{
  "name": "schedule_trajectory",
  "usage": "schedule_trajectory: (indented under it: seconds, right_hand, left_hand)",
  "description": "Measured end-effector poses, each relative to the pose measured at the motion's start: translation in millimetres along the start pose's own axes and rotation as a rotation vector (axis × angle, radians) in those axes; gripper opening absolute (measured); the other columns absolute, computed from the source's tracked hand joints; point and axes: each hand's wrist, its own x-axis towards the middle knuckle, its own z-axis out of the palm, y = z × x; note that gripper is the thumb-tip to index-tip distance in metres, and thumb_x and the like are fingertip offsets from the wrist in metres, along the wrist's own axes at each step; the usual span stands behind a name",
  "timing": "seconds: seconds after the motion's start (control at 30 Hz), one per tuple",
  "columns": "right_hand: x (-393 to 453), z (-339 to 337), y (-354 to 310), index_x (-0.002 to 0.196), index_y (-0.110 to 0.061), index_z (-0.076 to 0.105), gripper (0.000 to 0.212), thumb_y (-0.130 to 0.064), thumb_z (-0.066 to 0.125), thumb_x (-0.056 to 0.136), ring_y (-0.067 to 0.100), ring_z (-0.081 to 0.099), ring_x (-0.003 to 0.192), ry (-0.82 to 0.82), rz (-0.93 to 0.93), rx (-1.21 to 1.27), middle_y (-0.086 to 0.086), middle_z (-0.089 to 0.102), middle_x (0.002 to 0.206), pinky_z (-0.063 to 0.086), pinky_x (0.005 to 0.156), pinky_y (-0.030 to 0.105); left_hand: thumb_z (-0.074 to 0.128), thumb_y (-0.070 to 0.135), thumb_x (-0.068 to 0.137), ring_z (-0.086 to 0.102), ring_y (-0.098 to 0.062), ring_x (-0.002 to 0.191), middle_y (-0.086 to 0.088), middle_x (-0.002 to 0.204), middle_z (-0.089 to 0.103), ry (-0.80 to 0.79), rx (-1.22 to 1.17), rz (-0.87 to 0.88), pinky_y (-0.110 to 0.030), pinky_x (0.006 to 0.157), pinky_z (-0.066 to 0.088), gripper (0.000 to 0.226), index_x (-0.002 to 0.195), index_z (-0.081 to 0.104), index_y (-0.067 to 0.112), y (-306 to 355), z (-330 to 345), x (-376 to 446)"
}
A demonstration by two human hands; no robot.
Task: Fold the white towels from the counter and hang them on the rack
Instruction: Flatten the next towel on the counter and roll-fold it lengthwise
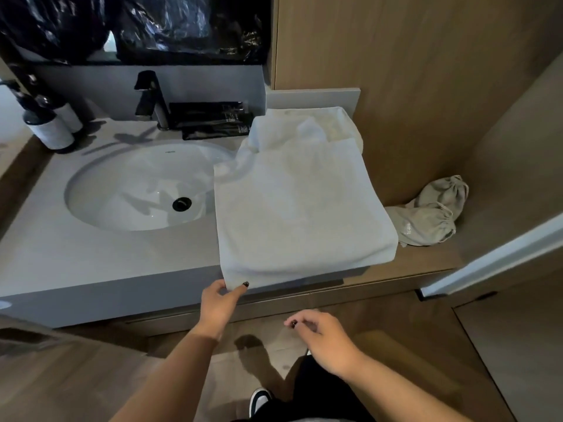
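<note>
Head view: the left hand (220, 303) pinches the near left corner of the folded white towel (301, 208), which lies flat on the counter (91, 257) right of the sink (137, 187). The right hand (320, 336) hangs below the counter edge, fingers loosely curled, holding nothing.

Black plastic sheeting (170, 25) cut off at top edge, pump bottles' (50, 126) labels unreadable

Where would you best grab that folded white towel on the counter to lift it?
Probably by the near edge of the folded towel, from the front: it overhangs the counter, so fingers slip under. The left hand already pinches its near-left corner; the right hand could take the near-right.
</note>
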Motion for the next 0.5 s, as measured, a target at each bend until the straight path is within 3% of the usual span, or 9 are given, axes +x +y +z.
schedule_trajectory:
  seconds: [0.03,0.13,0.23,0.27,0.33,0.4,0.5]
  right_hand:
    - [1.3,1.2,-0.1,0.082,-0.033,0.067,0.034,-0.007,0.052,0.098,0.006,0.063,0.097,0.007,0.033,0.042,-0.014,0.069,0.095,0.043,0.082,0.008]
    - [10.6,3.9,-1.8,0.086,-0.024,0.072,0.025,-0.010,0.054,0.097,0.010,0.065,0.100,0.050,0.182,0.232,-0.005,0.073,0.098,0.048,0.089,0.023]
    - [21.9,12.0,0.2,0.101,-0.018,0.068,0.008,-0.018,0.062,0.094,0.021,0.066,0.103,0.068,0.344,0.458,0.006,0.071,0.107,0.052,0.092,0.035]
    - [24.7,16.6,0.7,0.107,-0.014,0.065,0.015,-0.020,0.064,0.093,0.023,0.066,0.105,0.060,0.401,0.563,0.008,0.070,0.110,0.052,0.093,0.036]
    - [28.5,30.1,-0.2,0.117,-0.010,0.060,0.030,-0.024,0.067,0.091,0.025,0.062,0.112,0.023,0.507,0.825,0.008,0.067,0.114,0.048,0.103,0.039]
    - [30.0,45.7,-3.8,0.121,-0.010,0.058,0.036,-0.025,0.067,0.090,0.027,0.058,0.120,-0.024,0.540,1.109,0.009,0.064,0.121,0.041,0.109,0.043]
    - [35.6,63.1,-8.5,0.129,-0.007,0.058,0.052,-0.028,0.069,0.083,0.030,0.059,0.121,-0.040,0.531,1.444,0.014,0.065,0.126,0.046,0.103,0.040]
  left_hand:
    - [0.075,0.025,0.086,0.059,-0.016,0.084,-0.005,0.094,0.067,-0.017,0.036,0.015,-0.030,0.076,0.042,0.018,0.087,0.063,0.011,-2.0,-2.1,0.8]
    - [0.079,0.034,0.081,0.053,-0.021,0.070,-0.020,0.079,0.061,-0.043,0.076,0.012,-0.032,0.063,0.037,0.043,0.065,0.046,0.011,-9.1,-8.5,-0.5]
    - [0.082,0.026,0.079,0.040,-0.022,0.066,-0.012,0.066,0.044,-0.048,-0.044,-0.005,-0.030,0.059,0.031,0.052,0.057,0.036,0.015,-11.6,-11.2,-11.1]
    - [0.082,0.023,0.079,0.041,-0.022,0.066,-0.010,0.065,0.043,-0.050,-0.090,-0.004,-0.030,0.061,0.032,0.052,0.056,0.036,0.016,-11.7,-11.3,-15.7]
    - [0.083,0.020,0.078,0.049,-0.024,0.067,-0.013,0.065,0.049,-0.040,-0.198,-0.023,-0.035,0.064,0.039,0.042,0.061,0.044,0.012,-10.8,-10.3,-25.4]
    - [0.081,0.022,0.078,0.063,-0.030,0.073,-0.018,0.075,0.065,-0.039,-0.299,-0.099,-0.044,0.072,0.051,0.030,0.079,0.054,0.008,-6.8,-10.9,-35.4]
    - [0.069,0.016,0.088,0.069,-0.032,0.089,-0.019,0.101,0.073,-0.155,-0.499,-0.169,-0.043,0.081,0.058,0.022,0.101,0.062,0.000,0.5,-13.3,-46.8]
